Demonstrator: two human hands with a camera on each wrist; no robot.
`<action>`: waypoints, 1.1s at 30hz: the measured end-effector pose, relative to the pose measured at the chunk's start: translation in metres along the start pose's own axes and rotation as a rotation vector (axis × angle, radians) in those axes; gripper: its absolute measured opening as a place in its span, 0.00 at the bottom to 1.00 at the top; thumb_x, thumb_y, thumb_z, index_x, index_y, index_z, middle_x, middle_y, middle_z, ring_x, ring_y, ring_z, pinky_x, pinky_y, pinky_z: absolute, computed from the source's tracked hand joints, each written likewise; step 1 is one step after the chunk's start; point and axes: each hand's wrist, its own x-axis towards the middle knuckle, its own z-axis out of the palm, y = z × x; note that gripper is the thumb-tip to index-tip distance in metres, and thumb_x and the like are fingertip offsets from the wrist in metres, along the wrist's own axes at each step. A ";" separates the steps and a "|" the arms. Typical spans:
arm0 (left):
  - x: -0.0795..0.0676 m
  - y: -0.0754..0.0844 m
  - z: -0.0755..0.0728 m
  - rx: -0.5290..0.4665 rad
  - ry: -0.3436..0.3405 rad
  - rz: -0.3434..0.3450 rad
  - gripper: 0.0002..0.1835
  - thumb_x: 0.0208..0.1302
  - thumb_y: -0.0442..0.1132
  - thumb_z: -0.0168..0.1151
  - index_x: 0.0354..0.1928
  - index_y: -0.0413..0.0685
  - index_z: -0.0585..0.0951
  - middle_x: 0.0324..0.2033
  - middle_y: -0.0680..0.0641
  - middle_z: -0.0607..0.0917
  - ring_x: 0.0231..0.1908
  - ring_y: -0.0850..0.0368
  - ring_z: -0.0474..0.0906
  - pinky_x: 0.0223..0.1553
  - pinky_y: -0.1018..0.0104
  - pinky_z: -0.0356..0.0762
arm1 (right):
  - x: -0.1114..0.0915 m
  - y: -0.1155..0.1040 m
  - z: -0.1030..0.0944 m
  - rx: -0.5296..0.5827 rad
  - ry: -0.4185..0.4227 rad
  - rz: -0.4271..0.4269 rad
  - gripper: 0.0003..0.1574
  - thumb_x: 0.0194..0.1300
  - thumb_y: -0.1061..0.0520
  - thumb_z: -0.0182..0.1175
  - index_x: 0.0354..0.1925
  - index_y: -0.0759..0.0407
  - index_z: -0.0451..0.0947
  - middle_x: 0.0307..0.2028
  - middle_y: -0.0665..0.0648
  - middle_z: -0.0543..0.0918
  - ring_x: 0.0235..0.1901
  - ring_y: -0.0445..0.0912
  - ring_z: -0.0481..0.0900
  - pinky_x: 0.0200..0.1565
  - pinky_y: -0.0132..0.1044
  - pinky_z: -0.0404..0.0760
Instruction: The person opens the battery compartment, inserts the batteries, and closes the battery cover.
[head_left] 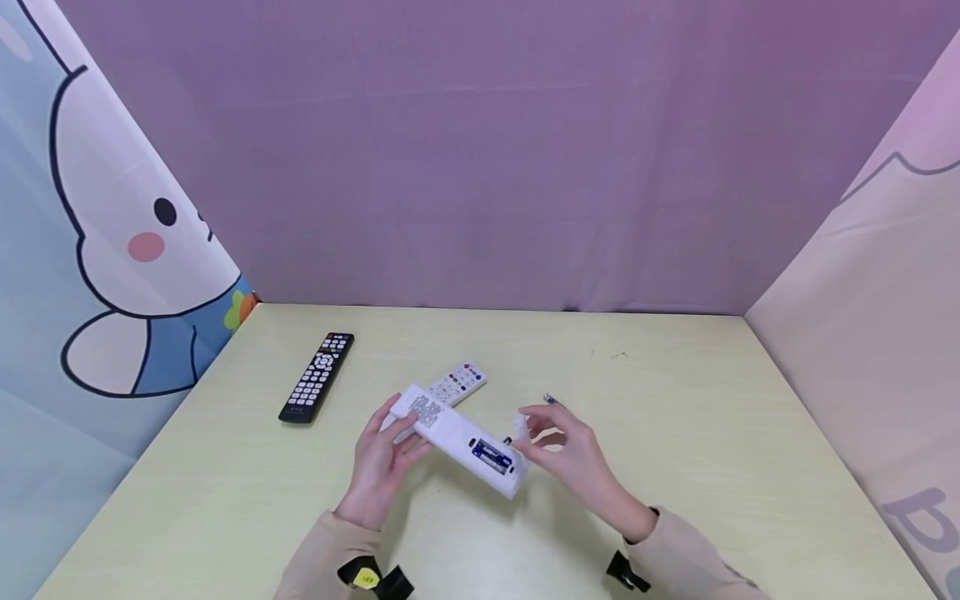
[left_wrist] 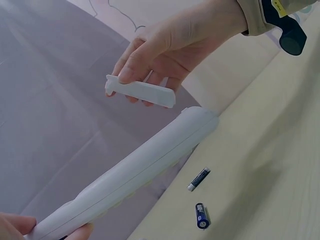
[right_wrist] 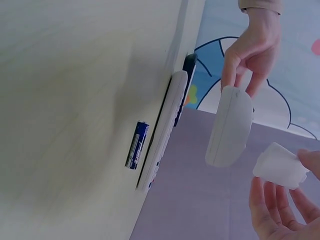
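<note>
My left hand [head_left: 372, 475] grips one end of a white remote control [head_left: 453, 435], held up with its back facing the head camera. Its battery compartment is uncovered, and a blue battery [head_left: 491, 456] shows inside. My right hand [head_left: 576, 458] pinches a small white battery cover [left_wrist: 142, 92] between thumb and fingers. In the left wrist view the cover is apart from the remote, just beyond its far end. On the table below lie a dark battery [left_wrist: 199, 179] and a blue battery [left_wrist: 202, 216].
A second white remote [head_left: 463, 382] lies buttons up on the table [head_left: 675, 392], partly hidden behind the held one. Farther left rests a black remote [head_left: 317, 377]. A purple curtain [head_left: 480, 150] rises at the table's back edge, with printed cloth on both sides.
</note>
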 end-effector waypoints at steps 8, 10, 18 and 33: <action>-0.001 -0.001 0.003 -0.006 0.000 -0.002 0.30 0.61 0.28 0.49 0.65 0.47 0.56 0.44 0.44 0.75 0.36 0.55 0.79 0.44 0.61 0.78 | 0.000 -0.003 0.008 0.027 -0.004 0.030 0.23 0.44 0.64 0.67 0.42 0.63 0.75 0.32 0.55 0.78 0.34 0.46 0.76 0.36 0.36 0.82; -0.001 -0.001 0.003 -0.010 0.001 -0.006 0.30 0.61 0.28 0.49 0.64 0.47 0.56 0.44 0.44 0.74 0.36 0.55 0.79 0.44 0.61 0.78 | 0.000 -0.003 0.009 0.034 -0.007 0.024 0.23 0.44 0.63 0.67 0.42 0.63 0.75 0.32 0.55 0.77 0.34 0.46 0.76 0.36 0.36 0.82; -0.002 -0.001 0.005 -0.010 0.002 -0.003 0.30 0.60 0.28 0.49 0.64 0.47 0.56 0.48 0.41 0.72 0.37 0.54 0.79 0.45 0.60 0.78 | 0.001 -0.002 0.011 0.037 -0.021 0.014 0.22 0.44 0.64 0.67 0.42 0.62 0.75 0.31 0.54 0.77 0.33 0.45 0.76 0.35 0.34 0.82; -0.003 -0.001 0.006 -0.015 -0.004 0.006 0.30 0.60 0.28 0.50 0.65 0.47 0.56 0.52 0.38 0.69 0.36 0.54 0.79 0.44 0.61 0.78 | 0.001 -0.022 0.012 -0.023 -0.059 -0.068 0.21 0.43 0.70 0.65 0.40 0.71 0.74 0.29 0.61 0.77 0.30 0.53 0.77 0.32 0.42 0.83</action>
